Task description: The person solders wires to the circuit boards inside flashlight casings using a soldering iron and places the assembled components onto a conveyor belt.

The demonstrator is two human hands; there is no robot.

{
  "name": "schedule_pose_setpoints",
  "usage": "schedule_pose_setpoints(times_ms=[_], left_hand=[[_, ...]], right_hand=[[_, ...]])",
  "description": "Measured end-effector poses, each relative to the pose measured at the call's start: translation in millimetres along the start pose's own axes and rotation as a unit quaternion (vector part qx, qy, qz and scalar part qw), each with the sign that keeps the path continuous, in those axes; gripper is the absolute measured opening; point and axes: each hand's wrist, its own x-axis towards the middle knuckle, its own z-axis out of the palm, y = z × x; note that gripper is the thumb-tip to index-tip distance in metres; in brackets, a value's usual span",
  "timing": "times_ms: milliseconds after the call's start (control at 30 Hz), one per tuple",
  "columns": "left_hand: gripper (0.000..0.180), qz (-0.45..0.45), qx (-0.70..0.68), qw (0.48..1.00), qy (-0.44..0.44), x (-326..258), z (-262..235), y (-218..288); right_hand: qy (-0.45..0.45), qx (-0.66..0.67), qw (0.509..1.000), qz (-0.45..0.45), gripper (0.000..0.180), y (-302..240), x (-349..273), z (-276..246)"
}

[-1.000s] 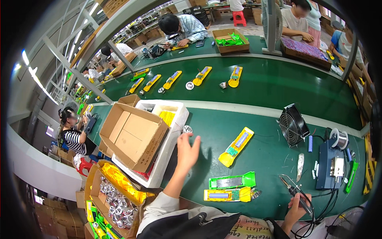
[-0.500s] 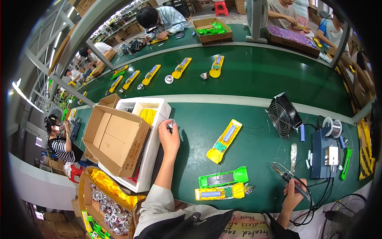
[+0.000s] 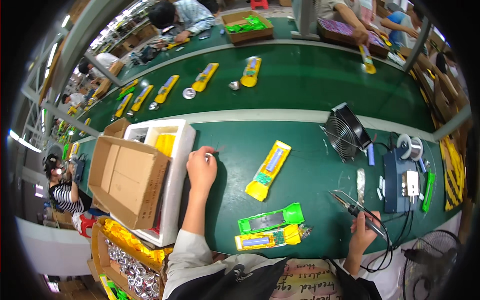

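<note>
My left hand point(image 3: 201, 172) is closed on a small silver reflector cup point(image 3: 209, 157), mostly hidden by the fingers; thin wires stick out past them. That hand is above the green bench, beside the white foam box point(image 3: 186, 142). My right hand point(image 3: 362, 231) grips a soldering iron point(image 3: 356, 211), its tip pointing up and left above the bench. Between the hands lies an open yellow flashlight housing point(image 3: 257, 189) with a blue cell and green circuit board. Nearer me, a green housing point(image 3: 295, 214) rests beside another yellow housing point(image 3: 291, 235), which has a silver part at its right end.
A cardboard box point(image 3: 125, 175) sits on the foam box. To the right are a black fan point(image 3: 345, 132), a metal strip point(image 3: 360, 185), a blue soldering station point(image 3: 395, 185) and a solder spool point(image 3: 411, 146). A carton of reflectors point(image 3: 131, 267) stands lower left. Housings line the conveyor point(image 3: 310, 75).
The whole view has shifted slightly. In my left hand the cup is now more covered, and its wires show. Across the conveyor, a person's hand has brought a yellow housing onto the belt.
</note>
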Motion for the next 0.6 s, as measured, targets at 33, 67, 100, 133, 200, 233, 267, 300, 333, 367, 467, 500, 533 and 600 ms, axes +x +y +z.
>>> schedule_pose_setpoints(times_ms=[33, 67, 100, 133, 200, 233, 267, 300, 333, 367, 467, 500, 533, 600], left_hand=[[0.010, 0.002, -0.036, 0.999, -0.019, -7.2, -7.7, 8.8], [0.008, 0.013, -0.065, 0.997, -0.029, -15.3, -10.1, 18.6], [0.007, 0.023, -0.094, 0.995, -0.039, -25.0, -11.4, 26.2], [0.008, 0.012, -0.101, 0.994, -0.050, -34.5, -9.9, 30.3], [0.012, -0.005, -0.134, 0.989, -0.067, -52.9, -10.9, 40.2], [0.013, -0.029, -0.164, 0.983, -0.082, -60.4, -10.5, 44.6], [0.009, 0.002, -0.160, 0.983, -0.092, -66.2, -8.9, 43.8], [0.009, -0.001, -0.163, 0.982, -0.094, -69.9, -7.0, 47.3], [0.007, -0.033, -0.217, 0.972, -0.088, -74.0, -4.1, 52.0], [0.004, -0.066, -0.270, 0.957, -0.081, -76.5, -3.0, 54.7], [0.007, -0.062, -0.290, 0.950, -0.098, -79.3, -5.4, 57.1], [0.008, -0.064, -0.318, 0.940, -0.103, -80.7, -3.5, 57.5], [0.008, -0.070, -0.320, 0.940, -0.101, -84.2, -1.6, 55.9], [0.008, -0.086, -0.359, 0.927, -0.065, -91.3, 4.9, 53.7]], right_hand=[[0.004, 0.010, 1.000, 0.004, 0.012, -0.8, 0.9, 0.2], [0.000, 0.016, 1.000, 0.001, 0.013, 2.8, 2.7, -0.2], [0.010, 0.006, 1.000, 0.000, 0.013, 6.0, 4.1, -1.7], [0.009, 0.003, 1.000, -0.011, 0.012, 8.7, 5.1, -1.3], [0.009, 0.002, 1.000, -0.018, 0.013, 8.8, 5.9, 2.9], [0.010, -0.004, 1.000, -0.018, 0.013, 8.3, 6.4, 3.2], [0.011, 0.001, 1.000, -0.017, 0.013, 8.2, 6.8, 3.8], [0.011, 0.007, 1.000, -0.016, 0.014, 7.7, 7.8, 4.7], [0.011, 0.002, 1.000, -0.017, 0.014, 8.2, 8.3, 6.5], [0.011, -0.004, 1.000, -0.026, 0.014, 8.6, 8.8, 8.9], [0.010, -0.019, 0.999, -0.039, 0.014, 11.7, 10.2, 13.7], [0.012, -0.024, 0.999, -0.042, 0.014, 12.3, 11.0, 15.1], [0.006, -0.027, 0.999, -0.042, 0.014, 11.5, 11.0, 18.3], [0.012, -0.036, 0.998, -0.042, 0.013, 10.2, 11.0, 25.0]])
